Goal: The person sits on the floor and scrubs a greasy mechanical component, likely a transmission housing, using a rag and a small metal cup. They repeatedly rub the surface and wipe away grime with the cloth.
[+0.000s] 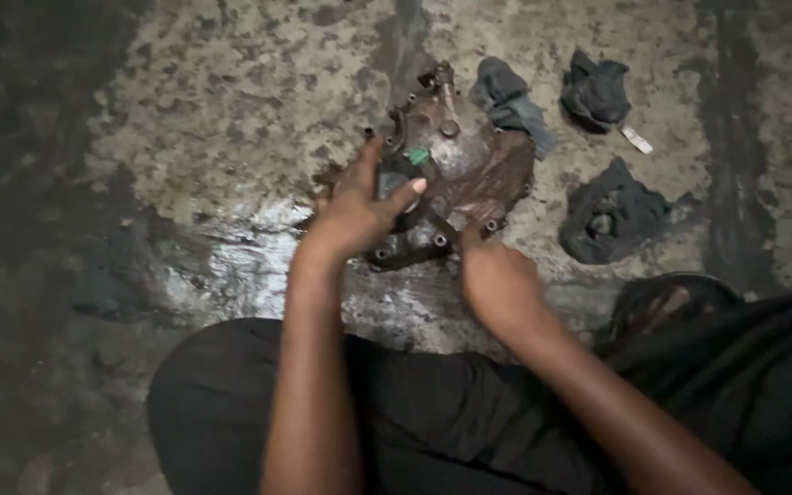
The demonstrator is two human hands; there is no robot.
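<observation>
Left hand [359, 206]: fingers spread wide over casing [456, 170], frame centre, seemingly steadying it. Right hand [497, 280]: closed on casing's lower edge, apparently tilting it up off floor [231, 101]. Green plug [420, 157] on casing. Dark rags [611, 211] at upper right, within reach.

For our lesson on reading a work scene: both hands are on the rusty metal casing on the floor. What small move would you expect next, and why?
Probably tilting the casing up a little. The left hand spreads over its left side near a small green part, the right hand grips its lower edge, and it lies on a stained floor beside dark rags.
</observation>
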